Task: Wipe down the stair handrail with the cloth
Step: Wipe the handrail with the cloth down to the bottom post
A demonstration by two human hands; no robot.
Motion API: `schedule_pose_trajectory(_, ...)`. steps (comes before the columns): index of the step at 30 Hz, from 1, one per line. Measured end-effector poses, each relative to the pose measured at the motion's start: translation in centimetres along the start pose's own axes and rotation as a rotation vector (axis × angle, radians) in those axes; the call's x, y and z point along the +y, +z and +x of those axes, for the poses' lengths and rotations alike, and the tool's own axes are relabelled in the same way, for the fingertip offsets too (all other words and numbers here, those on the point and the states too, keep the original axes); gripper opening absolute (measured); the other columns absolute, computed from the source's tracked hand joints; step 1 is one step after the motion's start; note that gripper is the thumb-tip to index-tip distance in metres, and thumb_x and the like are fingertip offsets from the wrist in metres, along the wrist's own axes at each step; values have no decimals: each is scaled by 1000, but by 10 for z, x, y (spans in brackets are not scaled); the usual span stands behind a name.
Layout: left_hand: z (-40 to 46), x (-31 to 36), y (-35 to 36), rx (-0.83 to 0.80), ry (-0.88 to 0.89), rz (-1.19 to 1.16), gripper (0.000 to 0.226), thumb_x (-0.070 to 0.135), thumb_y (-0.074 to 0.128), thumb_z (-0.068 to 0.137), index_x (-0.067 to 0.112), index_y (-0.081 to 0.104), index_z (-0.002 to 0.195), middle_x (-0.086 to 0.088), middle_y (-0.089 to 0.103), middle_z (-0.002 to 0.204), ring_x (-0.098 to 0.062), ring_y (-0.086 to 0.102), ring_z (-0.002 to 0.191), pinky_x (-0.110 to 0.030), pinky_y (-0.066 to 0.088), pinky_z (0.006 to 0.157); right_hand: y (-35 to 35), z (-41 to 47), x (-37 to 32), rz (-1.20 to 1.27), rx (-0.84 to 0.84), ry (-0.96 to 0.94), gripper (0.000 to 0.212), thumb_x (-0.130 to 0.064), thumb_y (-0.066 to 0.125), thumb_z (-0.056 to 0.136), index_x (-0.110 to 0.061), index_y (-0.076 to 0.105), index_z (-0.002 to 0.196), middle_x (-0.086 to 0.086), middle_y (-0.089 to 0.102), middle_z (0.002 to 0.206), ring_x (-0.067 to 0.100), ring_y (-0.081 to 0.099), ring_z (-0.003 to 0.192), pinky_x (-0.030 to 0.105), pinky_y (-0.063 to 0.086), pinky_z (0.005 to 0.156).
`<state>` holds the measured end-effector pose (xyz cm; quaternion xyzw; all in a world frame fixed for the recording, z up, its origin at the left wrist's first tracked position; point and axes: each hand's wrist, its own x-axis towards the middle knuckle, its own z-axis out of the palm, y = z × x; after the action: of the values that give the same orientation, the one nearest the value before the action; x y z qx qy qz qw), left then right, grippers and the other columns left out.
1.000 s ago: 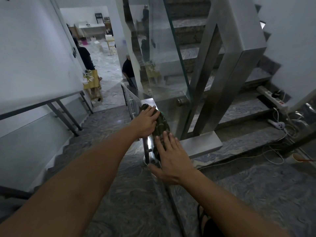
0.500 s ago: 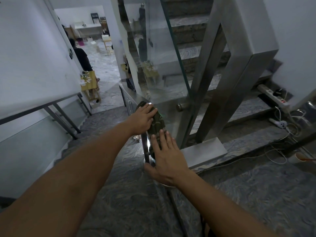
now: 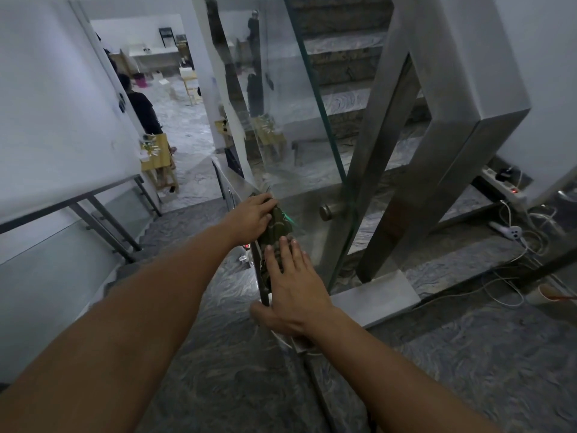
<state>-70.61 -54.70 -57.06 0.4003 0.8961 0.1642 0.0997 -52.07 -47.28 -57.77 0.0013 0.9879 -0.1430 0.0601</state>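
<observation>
1. Atop the brushed-steel stair handrail (image 3: 263, 296), which runs away from the camera down the stairs, lies a dark olive-green crumpled cloth (image 3: 275, 232), draped over the rail's top edge.
2. Left hand (image 3: 253, 214) sits on the far end of the cloth, palm down, fingers curled over it & pressing it to the rail; not a full fist, grip on the cloth looks loose-to-firm.
3. Right hand (image 3: 295, 292) is nearer the camera along the rail, flat, fingers spread apart & straight. Fingertips lie on the near end of the cloth, thumb (image 3: 260, 310) hooks round the rail's left side. Nothing is pinched in it.
4. Right of the rail & touching it stands a clear glass balustrade panel (image 3: 299, 145) w/ a round steel fixing knob (image 3: 327, 210).
5. Further right of the rail: a wide grey metal post (image 3: 449, 170), then marble steps going up.
6. Well right of the rail, on the floor by the wall: a white power strip (image 3: 502, 184) & tangled white cables (image 3: 527, 242).
7. Beyond the rail's far end, downstairs, a person in a dark top (image 3: 142, 112) stands by a small wooden table (image 3: 156, 157).
</observation>
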Motion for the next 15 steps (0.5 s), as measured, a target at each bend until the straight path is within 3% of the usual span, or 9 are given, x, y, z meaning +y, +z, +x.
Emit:
schedule_pose_trajectory(6,-7,1,4,154,-118,-244,40,9,49,92,10,51,133,-6,47,144,-25,42,132,-34,28,111,0,1,5,1,-19,-22,102,-68,39,81,-12,-10,152,21,-16,159,33,-20,146,48,-2,121)
schedule_pose_trajectory(9,-16,-9,7,209,-177,-298,38,11,54,90,12,56,129,-4,50,142,-24,44,132,-39,30,115,1,-1,5,-8,-20,-33,102,-69,37,81,-13,-10,152,20,-15,159,33,-19,146,48,-1,121)
schedule_pose_trajectory(11,-22,-9,9,214,-179,-322,38,10,54,90,10,56,128,-6,48,143,-24,40,136,-43,26,117,1,-6,5,-13,-12,-42,101,-69,36,81,-13,-9,152,20,-14,160,33,-18,146,49,0,121)
schedule_pose_trajectory(15,-36,6,20,267,-189,-369,40,5,52,91,3,50,131,-11,38,149,-21,23,144,-31,11,117,2,-24,3,-33,9,-62,95,-66,36,85,-14,-8,152,19,-12,160,33,-16,147,49,-1,121)
